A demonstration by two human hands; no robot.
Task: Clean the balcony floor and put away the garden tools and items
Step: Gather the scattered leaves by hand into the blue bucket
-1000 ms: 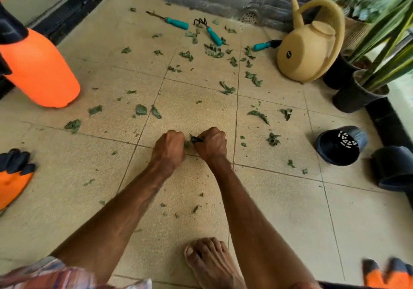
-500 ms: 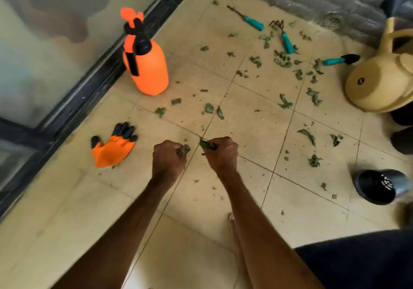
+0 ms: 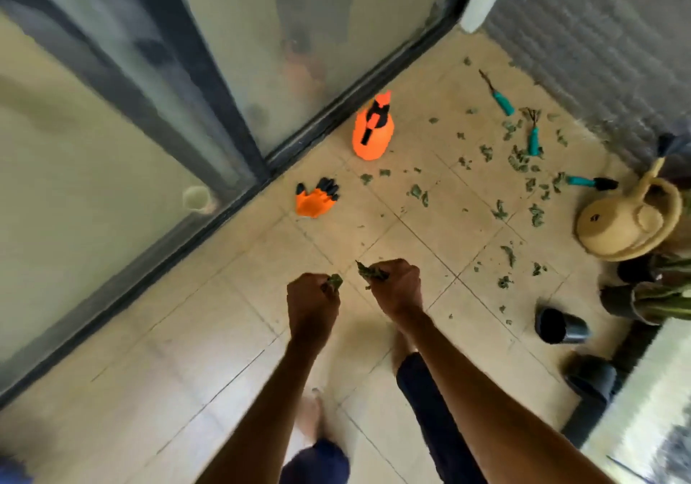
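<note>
My left hand (image 3: pixel 312 302) is a fist around a small clump of green leaves (image 3: pixel 334 280). My right hand (image 3: pixel 397 286) grips a larger bunch of leaves (image 3: pixel 370 272). Both are held out high above the beige tiled floor (image 3: pixel 209 341). Many loose leaf scraps (image 3: pixel 518 160) litter the tiles at the far right. Three teal-handled garden tools lie among them: a weeder (image 3: pixel 499 96), a small rake (image 3: pixel 533 135) and a trowel (image 3: pixel 590 182). An orange spray bottle (image 3: pixel 373 133) stands by the glass door, with an orange glove (image 3: pixel 316 199) lying near it.
A tan watering can (image 3: pixel 628 223) sits at the right by potted plants (image 3: pixel 658 296). Empty black pots (image 3: pixel 561 326) lie on their sides below it. The sliding glass door (image 3: pixel 157 117) runs along the left, a grey brick wall (image 3: pixel 598 34) at the back. My bare feet are below.
I have risen from a crouch: the floor is farther away and the view has swung left toward the glass door. Both hands still hold their leaves and have moved slightly apart.
</note>
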